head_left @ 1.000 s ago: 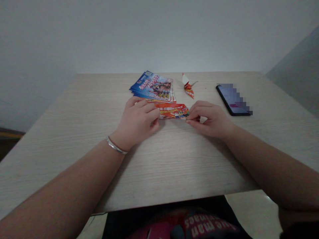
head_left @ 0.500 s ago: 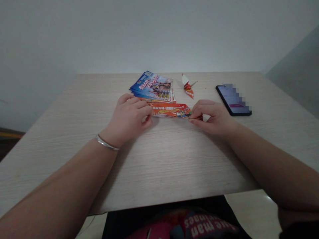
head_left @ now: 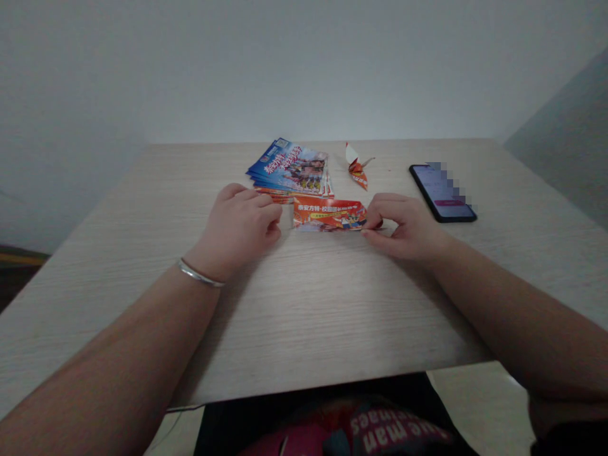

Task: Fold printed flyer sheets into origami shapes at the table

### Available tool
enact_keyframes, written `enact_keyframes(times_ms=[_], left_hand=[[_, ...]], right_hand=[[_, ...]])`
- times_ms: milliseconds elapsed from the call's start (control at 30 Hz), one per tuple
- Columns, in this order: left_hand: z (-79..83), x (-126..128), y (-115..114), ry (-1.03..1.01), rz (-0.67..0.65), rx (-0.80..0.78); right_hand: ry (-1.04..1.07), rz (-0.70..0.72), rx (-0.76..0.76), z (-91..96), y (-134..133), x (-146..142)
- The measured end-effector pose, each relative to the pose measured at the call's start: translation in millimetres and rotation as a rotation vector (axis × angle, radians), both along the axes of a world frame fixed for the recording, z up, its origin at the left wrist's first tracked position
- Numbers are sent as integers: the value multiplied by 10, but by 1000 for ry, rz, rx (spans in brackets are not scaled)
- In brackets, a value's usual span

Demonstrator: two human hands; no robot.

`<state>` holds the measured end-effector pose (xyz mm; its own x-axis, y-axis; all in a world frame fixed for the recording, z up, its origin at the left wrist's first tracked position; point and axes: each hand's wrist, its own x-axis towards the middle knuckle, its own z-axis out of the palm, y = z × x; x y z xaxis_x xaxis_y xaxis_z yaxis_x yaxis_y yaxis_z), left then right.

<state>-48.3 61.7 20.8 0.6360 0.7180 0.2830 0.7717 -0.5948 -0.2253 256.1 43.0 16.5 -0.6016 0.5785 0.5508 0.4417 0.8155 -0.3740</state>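
A folded orange flyer (head_left: 327, 214) with white printed characters lies across the table in front of me. My right hand (head_left: 403, 227) pinches its right end between thumb and forefinger. Just left of the flyer, my left hand (head_left: 244, 218) rests with curled fingers, a small gap parting it from the flyer's left edge. I see nothing in its fingers, though its palm side is hidden. Behind the flyer sits a fanned stack of blue flyers (head_left: 289, 166). An orange and white folded paper crane (head_left: 357, 168) lies beyond my right hand.
A black-edged phone (head_left: 439, 190) with its screen lit lies right of the crane. The pale wooden table (head_left: 304, 316) reaches back to a plain wall (head_left: 304, 69). Its front edge is close to my lap.
My left hand has let go of the flyer and drawn slightly left, uncovering its left end. My right hand keeps its pinch, and the flyer sits slightly lower in view.
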Motion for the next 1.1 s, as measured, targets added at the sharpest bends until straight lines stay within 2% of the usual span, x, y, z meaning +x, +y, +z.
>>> enact_keyframes(times_ms=[67, 133, 167, 233, 333, 400, 500, 600, 667, 833, 933, 1100], left_hand=[[-17, -25, 34, -44, 69, -26], [-26, -13, 38, -139, 97, -42], [-29, 12, 26, -191, 85, -36], [-33, 89, -25, -243, -19, -46], [-57, 216, -120, -231, -162, -169], [-85, 270, -164, -223, -188, -227], [-123, 292, -184, -170, -215, -284], [-137, 280, -181, -132, -209, -294], [-141, 265, -181, -128, -188, -285], [-221, 186, -169, -63, -188, -221], [-294, 130, -138, -32, -209, -244], [-295, 118, -72, -148, -315, -318]], right_hand=[[-48, -22, 55, 8, 4, 12], [-180, -44, 73, 16, -10, -15], [-259, -55, 69, 19, -23, -45], [-357, -63, 51, 19, -47, -124], [-362, 69, -48, 8, -46, -224], [-315, 146, -113, -1, -10, -235], [-269, 63, -60, -10, 65, -168], [-350, -60, 27, -27, 114, -73], [-427, -101, 25, -46, 127, -26], [-558, -68, -2, -71, 129, 16], [-591, -28, 25, -41, 104, 7], [-585, 13, 49, 10, 13, -37]])
